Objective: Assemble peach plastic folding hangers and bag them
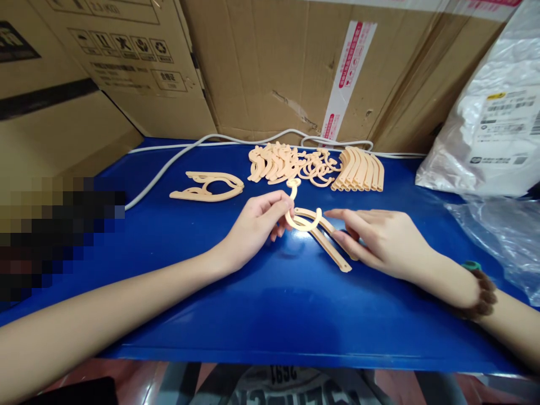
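A cream plastic hanger hook (302,227) is pinched between the thumb and fingers of my left hand (260,220), raised over the blue tabletop. Its curved end faces my right hand (382,239), whose index finger is stretched out near the hook's tip, thumb apart and nothing clearly gripped. Two curved hanger arms (331,252) lie below the hook. My right thumb overlaps one of them; whether it touches is unclear. Farther left rests a folded hanger (208,194) with its arms joined.
Behind my hands are a heap of short curved pieces (274,163), loose hooks (318,169) and a row of hanger arms (360,170). A white cable (169,160) runs along the back, before cardboard boxes (270,67). Plastic packaging (476,129) stands at right.
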`<state>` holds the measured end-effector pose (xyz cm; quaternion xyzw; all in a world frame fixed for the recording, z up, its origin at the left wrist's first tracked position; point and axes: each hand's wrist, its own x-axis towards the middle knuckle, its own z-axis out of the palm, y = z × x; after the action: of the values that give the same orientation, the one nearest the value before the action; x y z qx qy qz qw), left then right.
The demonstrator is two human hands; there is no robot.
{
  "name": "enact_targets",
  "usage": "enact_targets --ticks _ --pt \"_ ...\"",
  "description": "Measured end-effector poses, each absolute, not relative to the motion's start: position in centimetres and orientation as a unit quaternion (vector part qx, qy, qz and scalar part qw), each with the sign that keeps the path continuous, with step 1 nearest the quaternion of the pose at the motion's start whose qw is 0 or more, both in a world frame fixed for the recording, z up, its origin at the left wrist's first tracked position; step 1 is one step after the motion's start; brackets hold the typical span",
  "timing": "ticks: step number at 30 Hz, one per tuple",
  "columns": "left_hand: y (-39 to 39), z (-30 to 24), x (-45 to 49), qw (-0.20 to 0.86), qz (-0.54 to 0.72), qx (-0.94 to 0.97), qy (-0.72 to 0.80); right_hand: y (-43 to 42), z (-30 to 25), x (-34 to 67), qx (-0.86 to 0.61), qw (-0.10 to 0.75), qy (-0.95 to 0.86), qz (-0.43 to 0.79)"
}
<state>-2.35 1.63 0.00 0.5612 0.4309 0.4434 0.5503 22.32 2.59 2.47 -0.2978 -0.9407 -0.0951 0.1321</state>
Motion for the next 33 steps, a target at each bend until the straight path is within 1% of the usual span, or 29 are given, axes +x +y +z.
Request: enact_targets --ticks 4,9,13,14,16,19,21,26,29,33 --pt "1.1 0.5 -2.1 0.523 0.38 0.64 0.415 2.7 2.6 22.3 -0.279 0.194 -0.93 -0.138" --pt "0.5 0.8 -1.9 0.483 0.328 0.73 0.355 1.8 2.5 21.7 -0.189 0.188 -0.935 -0.234" --pt "0.1 0.7 -2.2 0.452 0.281 0.788 0.309 0.9 2.8 21.2 -0.162 0.197 -0.931 -0.259" --pt "-0.1 0.6 -2.3 0.427 0.283 0.806 0.297 0.9 2.8 21.2 -0.168 0.202 -0.93 -0.258" --pt "-0.4 0.5 -2.5 0.333 0.314 0.836 0.304 0.9 2.8 21.4 -0.195 0.217 -0.926 -0.24" --pt "-0.8 0.3 -2.6 0.146 0.346 0.838 0.396 1.5 2.6 21.9 -0.256 0.247 -0.917 -0.179" --pt "-0.7 0.3 -2.5 0.075 0.329 0.825 0.453 2.0 2.5 22.2 -0.298 0.269 -0.907 -0.13" --pt "-0.3 0.3 -2.4 0.003 0.253 0.844 0.472 2.8 2.7 22.3 -0.377 0.299 -0.876 -0.031" --pt "-0.2 0.0 -2.2 -0.033 0.209 0.86 0.465 2.8 2.7 22.0 -0.394 0.28 -0.874 -0.055" --pt "-0.2 -0.2 -2.0 -0.033 0.183 0.874 0.449 2.7 2.4 21.6 -0.415 0.212 -0.88 -0.094"
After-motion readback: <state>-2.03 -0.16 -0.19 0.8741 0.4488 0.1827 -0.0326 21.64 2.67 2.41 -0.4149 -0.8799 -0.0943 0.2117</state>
